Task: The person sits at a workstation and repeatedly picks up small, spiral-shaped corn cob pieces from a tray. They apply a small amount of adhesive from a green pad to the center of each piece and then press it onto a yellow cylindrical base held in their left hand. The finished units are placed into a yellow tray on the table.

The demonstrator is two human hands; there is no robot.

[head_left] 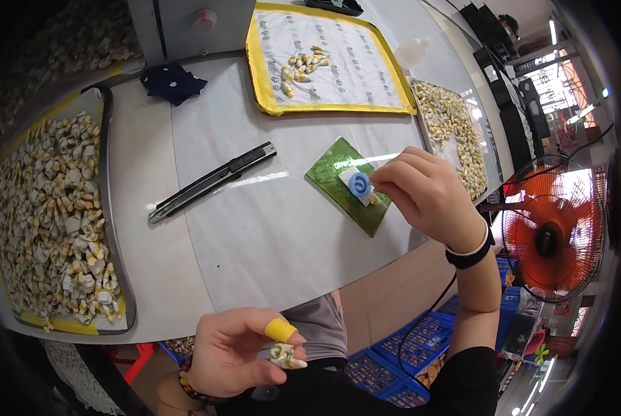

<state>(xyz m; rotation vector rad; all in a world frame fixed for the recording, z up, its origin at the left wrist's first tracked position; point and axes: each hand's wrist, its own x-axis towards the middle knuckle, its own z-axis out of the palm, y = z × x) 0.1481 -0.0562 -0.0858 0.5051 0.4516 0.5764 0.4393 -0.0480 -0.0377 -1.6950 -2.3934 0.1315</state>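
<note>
Over the table's near edge, my left hand (237,350) pinches a small white-and-yellow moulded piece (283,356) between thumb and fingers. Yellow tape (280,328) wraps one of its fingers. Farther right, the closed fingertips of my right hand (432,197) meet the edge of a small white block with a round blue swirl-marked face (359,184). That block is over a glossy green square plate (331,166), with a pale yellowish bit beside its lower end. A black utility knife (213,182) lies on the table left of the plate.
A yellow-edged tray (352,104) at the back holds several similar pieces. Another tray (119,277), heaped with them, stands at left; a third batch (452,132) lies at right. A dark blue cloth (174,83) lies behind the knife. An orange fan (549,239) and blue crates (421,340) stand right.
</note>
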